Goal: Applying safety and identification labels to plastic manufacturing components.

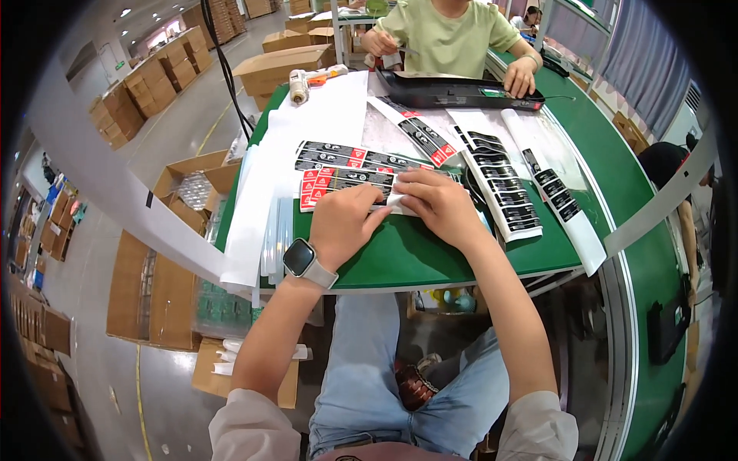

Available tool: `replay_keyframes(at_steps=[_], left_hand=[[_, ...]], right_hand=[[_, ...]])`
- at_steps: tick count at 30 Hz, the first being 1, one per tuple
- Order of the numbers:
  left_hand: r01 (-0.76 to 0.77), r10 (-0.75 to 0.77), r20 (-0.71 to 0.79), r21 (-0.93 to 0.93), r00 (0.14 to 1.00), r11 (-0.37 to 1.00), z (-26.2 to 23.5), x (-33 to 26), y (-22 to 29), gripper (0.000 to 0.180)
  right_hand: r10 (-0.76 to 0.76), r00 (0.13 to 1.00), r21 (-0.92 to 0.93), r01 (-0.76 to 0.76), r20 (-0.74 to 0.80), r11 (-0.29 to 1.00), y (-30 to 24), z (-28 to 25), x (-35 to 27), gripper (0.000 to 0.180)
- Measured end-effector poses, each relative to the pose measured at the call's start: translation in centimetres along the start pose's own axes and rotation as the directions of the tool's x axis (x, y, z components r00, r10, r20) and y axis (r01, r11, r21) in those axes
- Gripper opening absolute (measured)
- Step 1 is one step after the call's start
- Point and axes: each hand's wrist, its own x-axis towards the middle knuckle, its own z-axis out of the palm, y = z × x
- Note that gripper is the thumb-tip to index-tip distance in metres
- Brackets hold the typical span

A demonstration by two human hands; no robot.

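Observation:
In front of me on the green tabletop lies a sheet of black and red stickers (350,178) with a white backing. My left hand (342,223), with a smartwatch (299,257) on its wrist, has its fingers curled on the near edge of the sheet, thumb below. The fingers of my right hand (440,201) are bent together over a white part (397,192) of it. Both fingertips are partly hidden. Just beyond lies another sticker strip (330,156). To the right are a curved sticker strip (427,138) and a long black sticker roll (503,184).
Across the table a co-worker in a green shirt (450,38) handles a long black housing (453,92). White sheets (261,169) hang over the table's left edge. A heat-gun-like tool (301,86) lies at the far left. Cardboard boxes (146,296) stand on the floor.

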Motion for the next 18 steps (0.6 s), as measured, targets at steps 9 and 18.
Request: replay_keyframes(at_steps=[9,18], left_hand=[[0.138,-0.141,-0.053,-0.056,0.989,0.989,0.5,0.1,0.7,0.007],[0.227,-0.245,-0.016,-0.319,0.969,0.92,1.0,0.2,-1.0,0.007]], right_hand=[[-0.043,0.999,-0.041,0.044,0.016,0.998,-0.3,-0.2,-0.5,0.019],[-0.048,0.996,-0.002,0.049,0.074,0.999,0.0,-0.5,-1.0,0.021]])
